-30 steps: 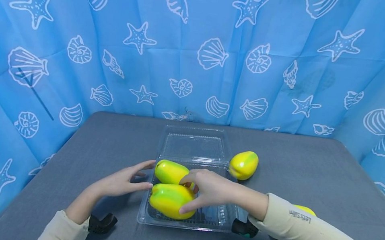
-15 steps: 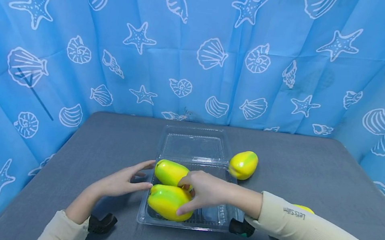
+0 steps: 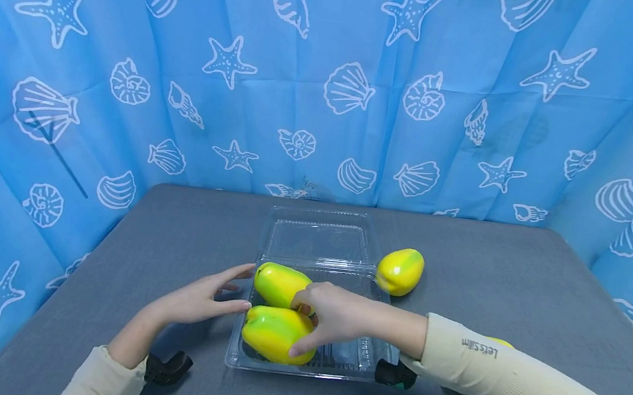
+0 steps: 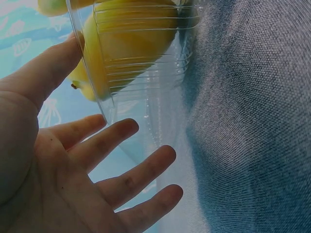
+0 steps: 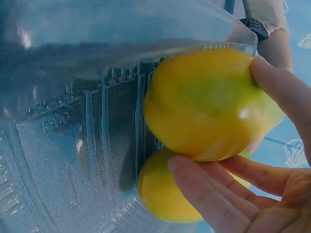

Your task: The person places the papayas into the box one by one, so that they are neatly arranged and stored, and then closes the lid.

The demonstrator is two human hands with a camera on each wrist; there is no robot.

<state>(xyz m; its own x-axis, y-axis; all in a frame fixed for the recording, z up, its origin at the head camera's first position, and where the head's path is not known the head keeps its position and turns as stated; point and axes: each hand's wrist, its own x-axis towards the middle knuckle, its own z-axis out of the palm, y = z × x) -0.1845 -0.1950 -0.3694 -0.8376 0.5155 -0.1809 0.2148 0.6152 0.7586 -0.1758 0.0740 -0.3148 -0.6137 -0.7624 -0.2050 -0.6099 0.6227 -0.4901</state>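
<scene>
A clear plastic clamshell box (image 3: 329,376) lies open on the table with two yellow-green papayas in its left part. My right hand (image 3: 331,313) holds the near papaya (image 3: 274,335), thumb on its front side and fingers on the far side, between it and the far papaya (image 3: 280,284). In the right wrist view this papaya (image 5: 204,104) sits between thumb and fingertips, close to the box wall. My left hand (image 3: 198,295) is at the box's left edge, thumb and index tip right at the rim. Its other fingers (image 4: 146,170) are spread outside the wall.
Another papaya (image 3: 401,272) lies on the grey table (image 3: 481,266), right of the box's hinge. A further yellow one (image 3: 501,342) is mostly hidden behind my right sleeve. The clear lid (image 3: 319,241) lies folded back towards the blue shell-print curtain (image 3: 280,106).
My right hand and the near papaya have shifted slightly left and towards me inside the box. The left hand has stayed at the rim.
</scene>
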